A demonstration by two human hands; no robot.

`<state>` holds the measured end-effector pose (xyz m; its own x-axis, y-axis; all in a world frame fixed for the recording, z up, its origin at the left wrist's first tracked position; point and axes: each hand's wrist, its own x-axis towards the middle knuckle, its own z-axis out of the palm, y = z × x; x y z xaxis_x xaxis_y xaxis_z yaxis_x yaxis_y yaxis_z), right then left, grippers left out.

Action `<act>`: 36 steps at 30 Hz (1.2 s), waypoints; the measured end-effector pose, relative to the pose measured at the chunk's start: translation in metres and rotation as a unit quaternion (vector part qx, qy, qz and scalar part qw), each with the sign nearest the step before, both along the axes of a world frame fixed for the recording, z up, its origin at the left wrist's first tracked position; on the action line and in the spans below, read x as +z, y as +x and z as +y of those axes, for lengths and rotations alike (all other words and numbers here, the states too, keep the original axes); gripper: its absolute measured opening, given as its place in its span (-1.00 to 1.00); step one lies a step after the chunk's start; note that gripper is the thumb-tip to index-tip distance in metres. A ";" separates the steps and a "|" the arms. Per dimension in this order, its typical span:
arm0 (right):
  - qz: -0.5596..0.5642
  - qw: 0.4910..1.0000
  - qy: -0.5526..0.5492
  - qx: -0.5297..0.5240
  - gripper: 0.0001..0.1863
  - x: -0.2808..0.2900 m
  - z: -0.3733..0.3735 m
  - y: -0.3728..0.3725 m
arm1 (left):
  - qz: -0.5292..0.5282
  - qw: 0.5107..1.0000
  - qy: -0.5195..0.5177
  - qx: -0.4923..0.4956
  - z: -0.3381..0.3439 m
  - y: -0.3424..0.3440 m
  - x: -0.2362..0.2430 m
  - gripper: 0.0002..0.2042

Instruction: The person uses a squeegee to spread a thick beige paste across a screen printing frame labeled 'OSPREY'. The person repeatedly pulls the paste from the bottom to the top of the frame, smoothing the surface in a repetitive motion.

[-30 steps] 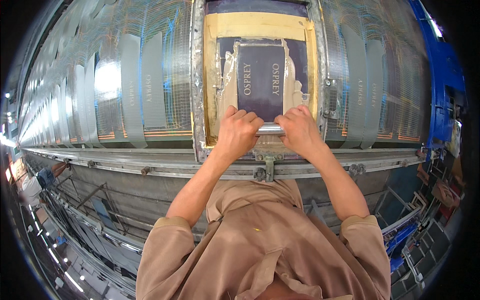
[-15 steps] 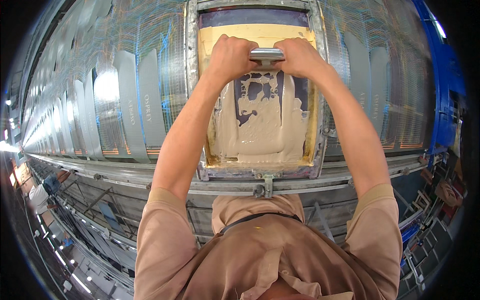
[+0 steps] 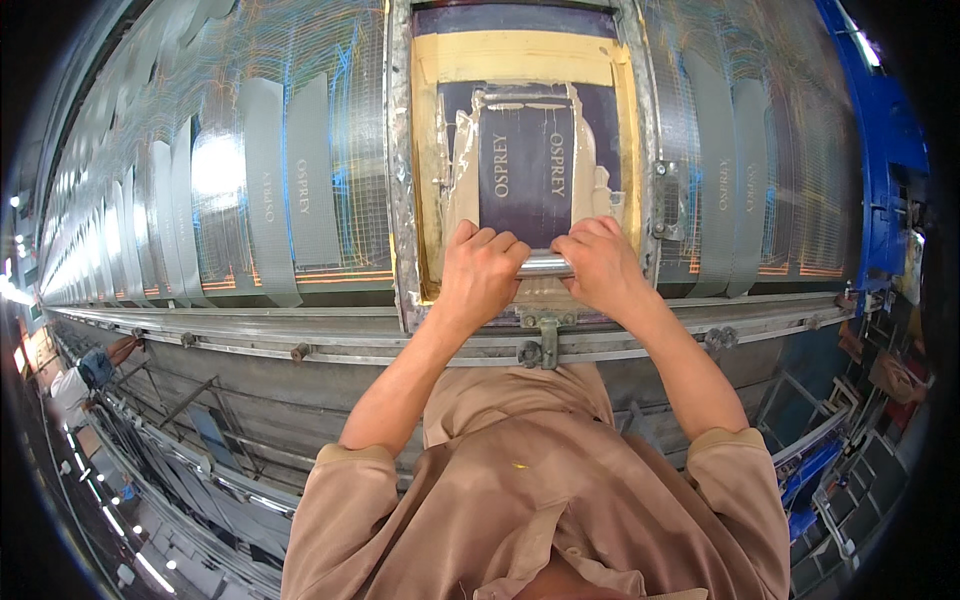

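A squeegee with a shiny metal handle point(image 3: 545, 265) lies across the near end of a screen-printing frame point(image 3: 400, 150). My left hand point(image 3: 484, 268) is wrapped round the handle's left end, and my right hand point(image 3: 602, 262) grips its right end. Both hands hide most of the squeegee, including its blade. Beyond them, a dark purple screen point(image 3: 522, 155) with pale lettering has been wiped bare in the middle. Thick beige ink point(image 3: 585, 150) remains in ridges down both sides and along the far end. Yellow tape point(image 3: 500, 58) borders the inside of the frame.
Grey fabric strips point(image 3: 265, 190) lie on the long shiny printing table at both sides of the frame. A metal rail point(image 3: 350, 345) with a clamp bracket point(image 3: 549, 343) runs along its near edge. Blue machinery point(image 3: 885, 190) stands far right. Another person point(image 3: 80, 385) is at far left.
Both hands have pulled the squeegee from the far end of the screen toward me. Ink that covered the middle is gone from there, leaving the lettering visible.
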<state>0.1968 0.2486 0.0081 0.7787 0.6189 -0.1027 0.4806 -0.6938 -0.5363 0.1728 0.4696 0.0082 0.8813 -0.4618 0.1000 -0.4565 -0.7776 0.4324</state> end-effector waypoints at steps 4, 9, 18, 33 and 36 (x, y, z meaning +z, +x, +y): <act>0.040 0.996 -0.081 -0.015 -0.72 0.017 0.001 0.040 | -0.006 0.999 0.036 -0.018 0.001 0.042 -0.001 -0.80; -0.002 0.998 -0.055 -0.029 -0.80 -0.004 0.001 0.161 | -0.065 0.996 0.051 -0.024 0.004 0.164 -0.006 -0.88; 0.082 0.992 -0.075 -0.067 -0.79 0.013 0.011 0.207 | 0.006 1.000 0.027 -0.002 0.002 0.215 -0.013 -0.78; -0.057 0.996 0.058 -0.029 -0.62 0.009 -0.001 0.001 | -0.013 0.999 0.029 -0.012 0.007 -0.005 0.003 -0.69; -0.074 0.979 0.106 -0.161 -0.51 0.009 -0.029 0.033 | -0.041 0.999 0.005 -0.002 0.010 -0.012 0.011 -0.66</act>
<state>0.2301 0.2195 0.0166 0.9332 0.3348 0.1303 0.3395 -0.7033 -0.6246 0.1610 0.4794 0.0188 0.8688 -0.4662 0.1669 -0.4928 -0.7804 0.3849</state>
